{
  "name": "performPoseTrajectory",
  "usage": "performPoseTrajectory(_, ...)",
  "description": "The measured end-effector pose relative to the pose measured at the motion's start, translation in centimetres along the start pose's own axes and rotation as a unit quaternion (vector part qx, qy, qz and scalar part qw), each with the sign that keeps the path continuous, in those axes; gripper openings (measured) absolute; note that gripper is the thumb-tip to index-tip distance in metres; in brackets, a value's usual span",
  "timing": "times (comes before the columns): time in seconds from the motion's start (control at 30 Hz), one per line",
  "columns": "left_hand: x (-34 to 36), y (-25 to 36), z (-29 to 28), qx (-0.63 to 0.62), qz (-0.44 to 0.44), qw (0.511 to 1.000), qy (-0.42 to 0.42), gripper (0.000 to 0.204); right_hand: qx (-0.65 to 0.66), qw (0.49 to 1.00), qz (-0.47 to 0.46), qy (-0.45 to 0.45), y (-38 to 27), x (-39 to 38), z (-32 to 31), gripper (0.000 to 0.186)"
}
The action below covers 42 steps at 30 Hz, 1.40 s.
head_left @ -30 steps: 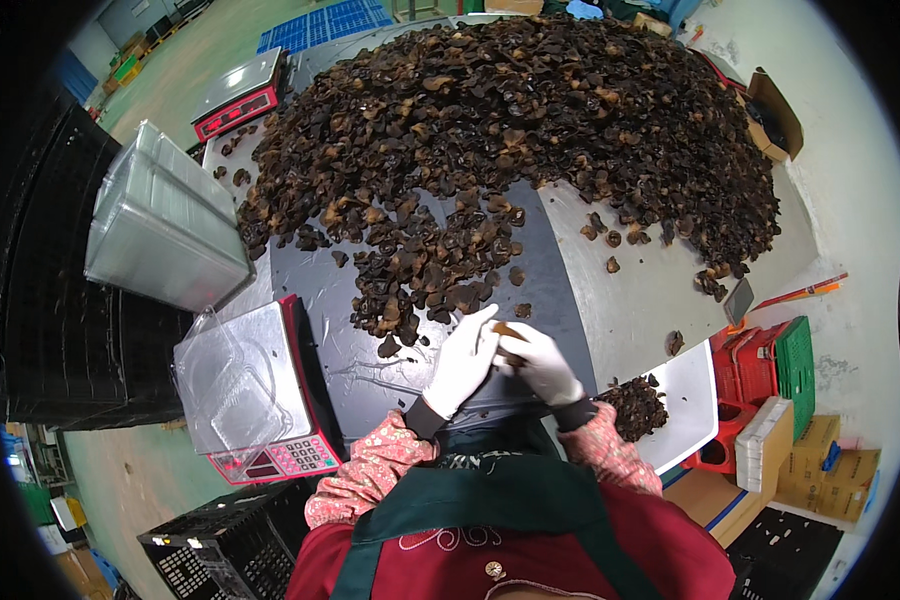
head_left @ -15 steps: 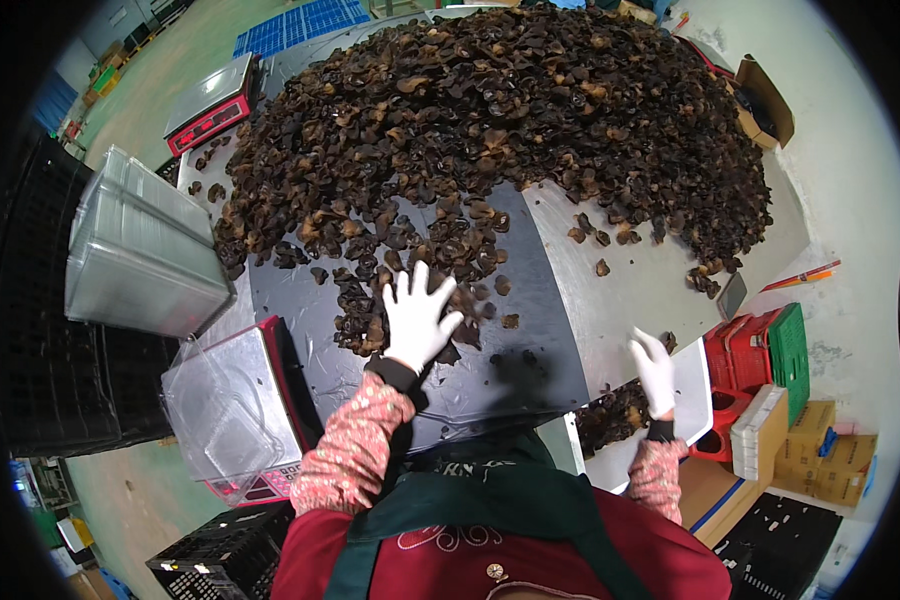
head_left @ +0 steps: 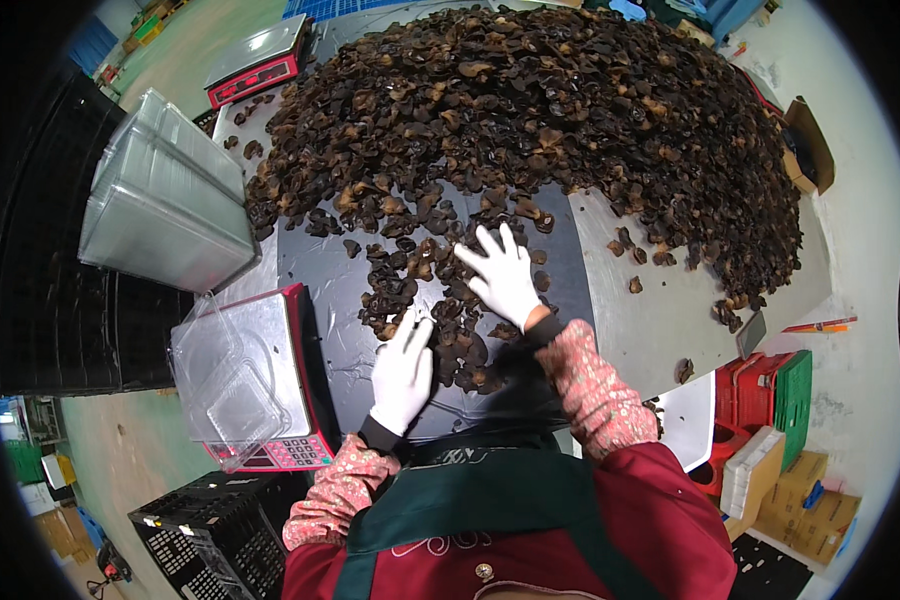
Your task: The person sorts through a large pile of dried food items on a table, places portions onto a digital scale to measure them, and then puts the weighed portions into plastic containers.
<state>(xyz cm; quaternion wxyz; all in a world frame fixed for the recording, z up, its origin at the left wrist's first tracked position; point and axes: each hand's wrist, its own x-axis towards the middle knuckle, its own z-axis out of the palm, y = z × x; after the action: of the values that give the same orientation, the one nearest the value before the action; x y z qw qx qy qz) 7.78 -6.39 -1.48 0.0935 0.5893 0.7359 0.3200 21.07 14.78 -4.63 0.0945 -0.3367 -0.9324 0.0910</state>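
Two-handed, reaches among dark wood ear mushrooms (head_left: 465, 362) at the frame's centre; spreads the white-gloved right hand (head_left: 500, 278) over them, holds the left hand (head_left: 402, 374) at their lower-left edge with fingers extended, cannot tell whether pinching. Faces a larger heap (head_left: 530, 110) across the upper frame.

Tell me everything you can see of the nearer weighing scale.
The nearer weighing scale has a flat, silvery, metal-looking platform on a red body. A keypad with pale keys sits at the end toward the person; beside it, a dark display is partly behind clear plastic, its reading unclear. A thin, transparent plastic container lies on the platform, overhanging its left edge. The scale stands left of the left hand, which does not touch it.
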Motion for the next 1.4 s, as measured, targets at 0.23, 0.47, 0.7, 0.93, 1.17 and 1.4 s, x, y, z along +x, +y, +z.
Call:
performPoseTrajectory(0.23,3.3,-5.8,2.7,0.175,-0.091,0.980,0.000,0.069,-0.029,0.996,0.030,-0.078,3.2,-8.4,-3.5,0.052)
performPoseTrajectory(0.47,-0.7,-3.8,2.4,0.186,-0.112,0.974,-0.061,0.080,0.068,0.995,0.074,-0.018,5.9,-11.2,-5.0,0.030)
performPoseTrajectory(0.7,-4.4,-3.7,0.5,0.039,-0.106,0.993,-0.019,0.069,0.141,0.980,-0.112,0.084,-6.4,-6.1,-2.7,0.035)
performPoseTrajectory(0.93,-5.7,-6.5,0.0,-0.048,-0.152,0.983,0.088,0.054,0.243,0.952,-0.171,-0.071,-4.9,-7.0,-2.2,0.015)
performPoseTrajectory(1.17,-5.3,-6.9,1.8,-0.127,-0.245,0.951,0.138,0.035,0.204,0.970,0.033,0.126,0.3,-0.8,-1.5,0.031)
performPoseTrajectory(1.4,-5.9,-7.5,0.3,-0.122,-0.245,0.949,0.155,0.020,0.094,0.992,0.058,0.065,0.9,0.5,-1.2,0.016)
